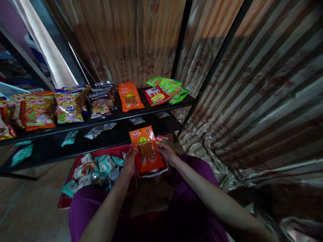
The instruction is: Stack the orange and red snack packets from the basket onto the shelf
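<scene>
An orange snack packet (146, 150) with a clear window showing brown sticks is held upright between my two hands. My left hand (130, 161) grips its left edge, and my right hand (166, 152) pinches its right edge. Behind and below the packet stands a small basket (152, 175) with a pale rim, mostly hidden by it. A red and green packet (162, 139) shows beside my right fingers. Similar orange packets (130, 97) lie on the upper shelf ahead, between brown packets (101, 101) and a red packet (156, 95).
A red basket (67, 188) of small teal and white packets sits on the floor at left. The black shelf (121, 116) carries several snack bags (40, 109) and green packets (173, 88). Its lower board (121, 134) holds a few small packets. Patterned curtains (141, 40) hang behind and at right.
</scene>
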The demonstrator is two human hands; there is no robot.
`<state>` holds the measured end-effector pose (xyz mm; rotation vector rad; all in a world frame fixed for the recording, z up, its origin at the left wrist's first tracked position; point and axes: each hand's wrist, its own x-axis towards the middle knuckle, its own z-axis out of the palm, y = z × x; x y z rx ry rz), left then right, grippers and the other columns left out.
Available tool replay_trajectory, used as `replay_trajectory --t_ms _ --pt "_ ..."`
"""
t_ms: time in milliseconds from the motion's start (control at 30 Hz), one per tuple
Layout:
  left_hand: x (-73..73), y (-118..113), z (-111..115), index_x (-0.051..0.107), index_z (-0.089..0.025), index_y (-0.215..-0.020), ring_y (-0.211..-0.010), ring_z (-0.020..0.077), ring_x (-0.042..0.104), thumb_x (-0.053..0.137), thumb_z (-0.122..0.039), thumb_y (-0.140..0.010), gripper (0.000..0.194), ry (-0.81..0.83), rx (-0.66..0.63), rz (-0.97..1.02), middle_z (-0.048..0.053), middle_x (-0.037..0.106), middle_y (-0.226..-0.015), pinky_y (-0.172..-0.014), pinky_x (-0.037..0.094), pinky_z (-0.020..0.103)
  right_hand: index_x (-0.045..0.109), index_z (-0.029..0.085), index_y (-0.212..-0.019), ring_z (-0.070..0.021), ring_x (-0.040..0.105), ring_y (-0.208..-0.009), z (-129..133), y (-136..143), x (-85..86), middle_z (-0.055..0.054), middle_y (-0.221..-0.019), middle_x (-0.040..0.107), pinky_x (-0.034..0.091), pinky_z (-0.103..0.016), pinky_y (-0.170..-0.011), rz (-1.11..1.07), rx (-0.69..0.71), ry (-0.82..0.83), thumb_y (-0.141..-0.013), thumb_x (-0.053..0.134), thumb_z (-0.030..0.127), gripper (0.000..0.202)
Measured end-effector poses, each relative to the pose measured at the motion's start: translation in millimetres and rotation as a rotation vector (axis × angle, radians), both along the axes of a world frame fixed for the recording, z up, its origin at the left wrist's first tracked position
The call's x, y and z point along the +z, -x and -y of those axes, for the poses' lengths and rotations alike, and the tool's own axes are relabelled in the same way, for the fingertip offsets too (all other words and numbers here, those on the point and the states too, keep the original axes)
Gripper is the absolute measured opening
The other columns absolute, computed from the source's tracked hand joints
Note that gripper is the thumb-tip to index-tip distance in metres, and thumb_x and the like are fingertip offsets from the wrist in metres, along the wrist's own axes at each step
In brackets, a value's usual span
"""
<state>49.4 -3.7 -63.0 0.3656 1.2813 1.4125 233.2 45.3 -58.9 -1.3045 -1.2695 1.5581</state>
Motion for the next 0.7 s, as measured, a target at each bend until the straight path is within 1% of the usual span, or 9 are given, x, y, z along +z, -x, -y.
replay_trajectory --t_ms 100,167,300,367,467,533,567,633,700 --pt "23.9 5.2 1.5 0.065 -0.017 -0.081 -0.079 0.017 0.065 0.078 -0.038 -0.054 0.037 -0.085 0.045 0.066 0.001 0.07 -0.075 -0.077 0.047 0.03 0.052 0.02 -0.077 -0.0077 0.042 -0.046 6.4 7.1 19.5 0.007 -0.056 0.052 0.028 -0.02 -0.044 -0.092 0.044 0.011 -0.065 0.064 0.04 0.026" --pt "38.8 8.8 4.4 0.064 -0.017 -0.077 -0.074 0.0156 0.063 0.077 -0.036 -0.054 0.033 -0.116 0.071 0.076 -0.001 0.069 -0.074 -0.075 0.047 0.029 0.056 0.019 -0.079 -0.0076 0.043 -0.048 6.6 13.0 32.5 0.007 -0.059 0.055 0.028 -0.02 -0.046 -0.116 0.06 -0.047 -0.067 0.065 0.043 0.028" --pt "70.1 10.8 13.2 0.062 -0.017 -0.071 -0.065 0.0134 0.059 0.071 -0.033 -0.058 0.023 -0.17 0.061 0.033 -0.003 0.066 -0.067 -0.069 0.045 0.026 0.062 0.018 -0.08 -0.0067 0.043 -0.051 2.7 25.8 58.0 0.006 -0.061 0.056 0.029 -0.019 -0.047 -0.131 0.002 -0.145 -0.067 0.067 0.05 0.035" --pt "87.0 9.5 17.6 0.062 -0.018 -0.069 -0.064 0.0131 0.058 0.068 -0.033 -0.059 0.019 -0.182 0.068 0.001 -0.004 0.065 -0.064 -0.066 0.045 0.025 0.064 0.018 -0.079 -0.0071 0.045 -0.051 0.9 31.7 70.2 0.006 -0.061 0.058 0.032 -0.019 -0.048 -0.164 -0.023 -0.136 -0.065 0.069 0.052 0.037" --pt "109.4 8.2 21.3 0.063 -0.018 -0.068 -0.066 0.0138 0.059 0.066 -0.034 -0.06 0.018 -0.175 0.103 -0.049 -0.003 0.066 -0.068 -0.066 0.044 0.025 0.066 0.019 -0.079 -0.0106 0.054 -0.057 -1.5 38.7 85.6 0.003 -0.066 0.065 0.041 -0.022 -0.056 -0.27 -0.003 -0.111 -0.061 0.074 0.05 0.037" --pt "118.0 9.3 21.1 0.064 -0.018 -0.067 -0.068 0.0148 0.059 0.066 -0.036 -0.061 0.019 -0.163 0.104 -0.059 -0.002 0.068 -0.069 -0.066 0.045 0.025 0.067 0.019 -0.081 -0.0131 0.058 -0.061 -4.6 41.6 91.7 0.002 -0.069 0.067 0.045 -0.025 -0.061 -0.324 0.011 -0.081 -0.06 0.076 0.049 0.038" --pt "119.5 10.5 20.1 0.063 -0.018 -0.067 -0.067 0.0154 0.06 0.067 -0.037 -0.061 0.02 -0.16 0.094 -0.054 -0.001 0.068 -0.069 -0.065 0.045 0.025 0.067 0.019 -0.081 -0.0139 0.059 -0.062 -7.0 42.6 93.1 0.001 -0.07 0.068 0.046 -0.025 -0.062 -0.335 0.012 -0.07 -0.06 0.076 0.05 0.039" --pt "117.0 13.9 16.1 0.063 -0.018 -0.067 -0.066 0.0167 0.06 0.069 -0.042 -0.061 0.025 -0.163 0.059 -0.04 0.0 0.068 -0.067 -0.061 0.045 0.026 0.067 0.018 -0.08 -0.0149 0.06 -0.062 -13.8 43.8 92.0 0.0 -0.071 0.069 0.046 -0.026 -0.063 -0.333 0.012 -0.057 -0.061 0.075 0.052 0.039" --pt "108.8 18.0 9.2 0.064 -0.017 -0.071 -0.065 0.0175 0.062 0.071 -0.047 -0.06 0.032 -0.168 0.016 -0.027 0.001 0.068 -0.068 -0.059 0.045 0.026 0.067 0.019 -0.08 -0.0158 0.061 -0.063 -22.9 44.3 86.8 0.0 -0.071 0.07 0.046 -0.027 -0.063 -0.319 0.008 -0.062 -0.063 0.073 0.054 0.039"
